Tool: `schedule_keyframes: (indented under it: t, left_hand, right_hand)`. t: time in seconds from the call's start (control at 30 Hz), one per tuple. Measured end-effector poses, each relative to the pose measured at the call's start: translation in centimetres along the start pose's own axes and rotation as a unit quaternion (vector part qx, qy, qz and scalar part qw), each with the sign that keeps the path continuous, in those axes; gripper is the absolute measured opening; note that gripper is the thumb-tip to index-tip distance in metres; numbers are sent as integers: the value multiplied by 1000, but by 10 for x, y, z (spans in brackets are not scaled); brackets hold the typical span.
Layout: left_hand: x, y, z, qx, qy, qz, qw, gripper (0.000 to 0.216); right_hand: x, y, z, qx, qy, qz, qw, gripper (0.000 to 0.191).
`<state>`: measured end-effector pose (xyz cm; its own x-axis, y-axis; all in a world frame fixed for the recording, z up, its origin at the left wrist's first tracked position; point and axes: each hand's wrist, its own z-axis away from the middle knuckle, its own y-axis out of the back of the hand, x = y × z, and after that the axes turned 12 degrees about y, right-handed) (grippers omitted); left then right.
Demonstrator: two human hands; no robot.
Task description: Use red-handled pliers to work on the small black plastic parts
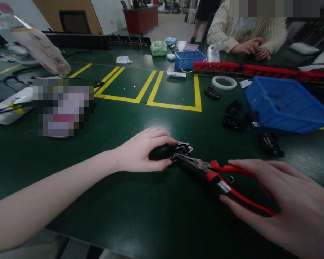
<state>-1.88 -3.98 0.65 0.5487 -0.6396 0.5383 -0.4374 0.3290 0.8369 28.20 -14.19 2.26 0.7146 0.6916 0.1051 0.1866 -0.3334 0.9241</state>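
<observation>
In the head view, my left hand (148, 149) pinches a small black part with silvery edges (184, 148) between thumb and fingers, low over the green table. My right hand (288, 194) is wrapped round the red and black handles of a pair of needle-nose pliers (202, 165). The jaws of the pliers reach left and meet the near side of the black part. Whether the tips grip a piece of it is too small to tell. A little spring shows between the plier handles.
Several black parts (233, 123) lie to the right, beside a large blue bin (288, 104). Behind them are a roll of tape (224, 82), a red strip (216, 67) and a small blue basket (189, 60). A bottle (40, 46) stands at left. Across the table sits another person (248, 32).
</observation>
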Motion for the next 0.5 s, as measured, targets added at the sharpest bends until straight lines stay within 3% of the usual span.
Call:
schedule_keyframes:
  t: [0.1, 0.27, 0.5]
  left_hand:
    - [1, -4, 1, 10, 2, -38, 999, 58]
    - [-1, -7, -2, 0, -15, -52, 999, 44]
    - [-5, -3, -4, -12, -37, -35, 999, 44]
  right_hand:
    - [0, 0, -2, -5, 6, -4, 1000, 39]
    - [0, 1, -2, -6, 21, -4, 1000, 36]
    - [0, 1, 0, -4, 30, 10, 1000, 39]
